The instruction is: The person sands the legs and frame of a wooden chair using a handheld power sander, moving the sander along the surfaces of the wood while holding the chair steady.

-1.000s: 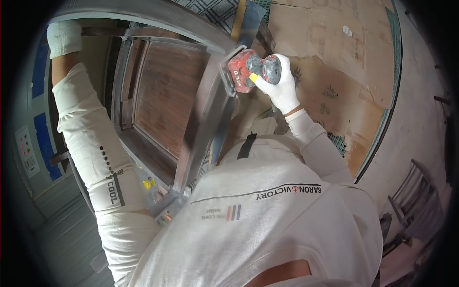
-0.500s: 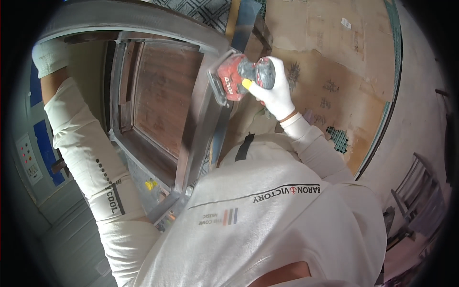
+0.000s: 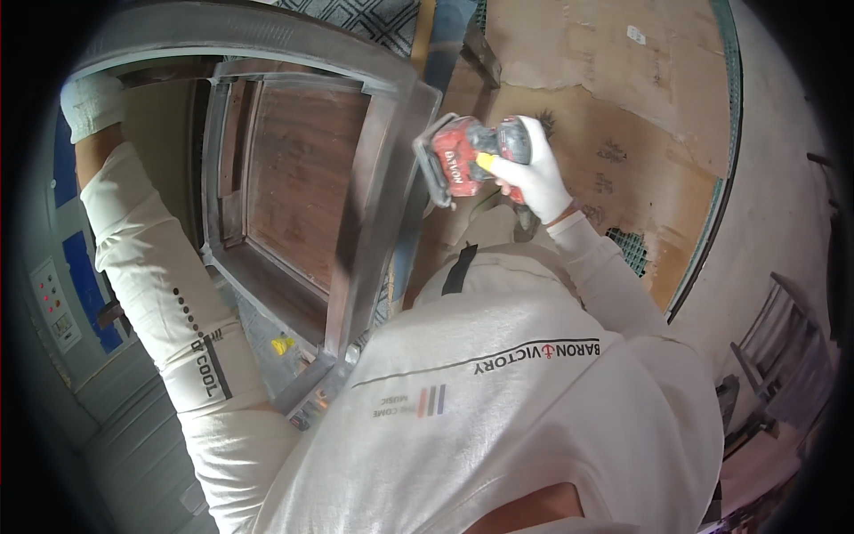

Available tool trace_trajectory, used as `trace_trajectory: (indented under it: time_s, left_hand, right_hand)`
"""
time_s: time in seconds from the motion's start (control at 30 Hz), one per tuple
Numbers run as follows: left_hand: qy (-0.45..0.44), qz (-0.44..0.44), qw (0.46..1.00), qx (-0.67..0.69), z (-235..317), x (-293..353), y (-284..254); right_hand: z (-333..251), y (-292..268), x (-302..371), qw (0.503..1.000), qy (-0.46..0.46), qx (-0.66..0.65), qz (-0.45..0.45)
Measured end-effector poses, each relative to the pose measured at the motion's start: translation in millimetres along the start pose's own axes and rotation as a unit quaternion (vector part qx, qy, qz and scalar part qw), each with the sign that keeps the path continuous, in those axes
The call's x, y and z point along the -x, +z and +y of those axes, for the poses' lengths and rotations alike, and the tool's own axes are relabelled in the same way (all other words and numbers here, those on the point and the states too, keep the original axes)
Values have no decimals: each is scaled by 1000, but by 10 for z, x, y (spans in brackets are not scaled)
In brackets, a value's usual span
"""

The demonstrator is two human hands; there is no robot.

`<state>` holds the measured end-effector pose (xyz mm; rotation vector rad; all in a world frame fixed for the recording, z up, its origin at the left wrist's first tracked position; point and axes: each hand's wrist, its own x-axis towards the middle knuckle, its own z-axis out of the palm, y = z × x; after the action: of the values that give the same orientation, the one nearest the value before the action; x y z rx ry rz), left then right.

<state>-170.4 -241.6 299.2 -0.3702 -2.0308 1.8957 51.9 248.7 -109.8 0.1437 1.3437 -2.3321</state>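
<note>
A red and black handheld power sander (image 3: 455,158) is held in my gloved right hand (image 3: 535,178), its fingers closed round the body. The sander's flat pad is tilted toward a dark wooden chair-like frame (image 3: 384,187), with a small gap between them. The frame has a curved top rail, grey with dust in places, and a reddish-brown panel (image 3: 307,182) set inside it. At the far left my gloved left hand (image 3: 94,105) is at the end of the curved rail; its fingers are hidden.
Brown cardboard (image 3: 640,125) covers the floor at the right. A patterned cloth (image 3: 378,22) lies beyond the frame. A control box with buttons (image 3: 55,303) stands at the left, and dark wooden furniture parts (image 3: 778,347) are at the far right.
My right hand has carried the sander right and slightly nearer to me, off the frame's side. My left hand stays at the rail.
</note>
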Motion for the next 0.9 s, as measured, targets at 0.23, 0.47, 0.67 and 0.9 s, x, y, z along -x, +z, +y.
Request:
trace_trajectory:
  time_s: [0.23,0.47,0.67,0.9]
  left_hand:
    - [-94,114,916,372,154,261,-295]
    - [19,226,550,804,461,957,-784]
    - [25,272,589,761,450,1038,-648]
    - [-161,128,680,704,491,1040,-1204]
  right_hand:
    - [-134,-459,252,996,2,15,86]
    - [-367,-592,491,997,3,58,43]
    - [-471,-137,97,959,-224,161,-59]
    - [-641,366,1,893,-367,249,-69]
